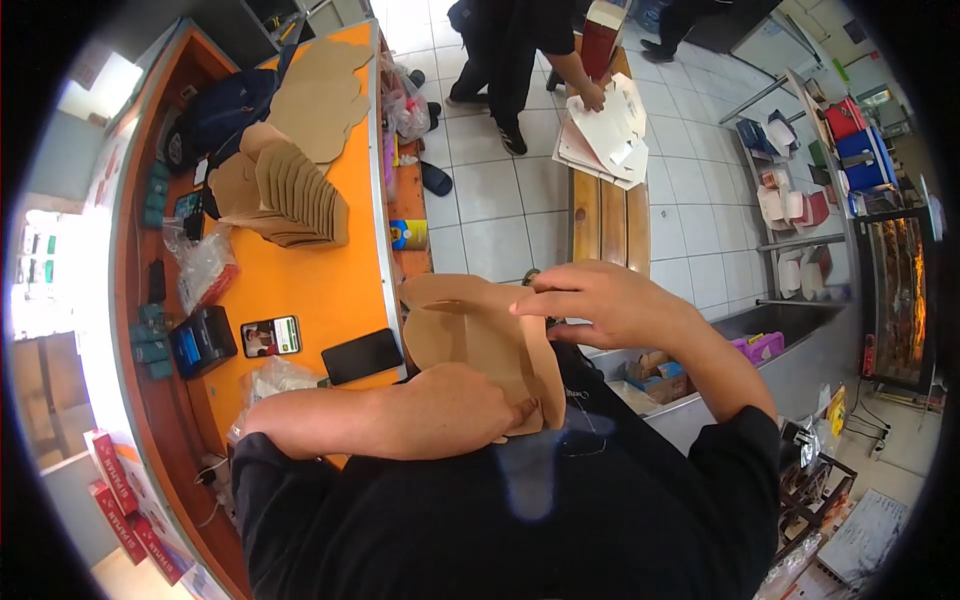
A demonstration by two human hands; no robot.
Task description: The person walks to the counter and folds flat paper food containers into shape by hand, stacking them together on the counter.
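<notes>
A brown cardboard box (442,342), partly folded with its walls raised, is held against my front. My left hand (462,402) lies over its near side, fingers curled at the near inside corner. My right hand (590,302) grips the upper right wall, with its fingertips over the edge. Part of the near wall is hidden by my left hand. To the left, on an orange table (265,283), stands a nested stack of folded brown boxes (290,195). Flat cardboard blanks (322,95) lie beyond it.
A dark phone (362,356) and a phone with a lit screen (271,337) lie on the table near a black device (203,342). Ahead, another person's hand (592,97) rests on white cardboard sheets (610,140) on a wooden bench (610,225).
</notes>
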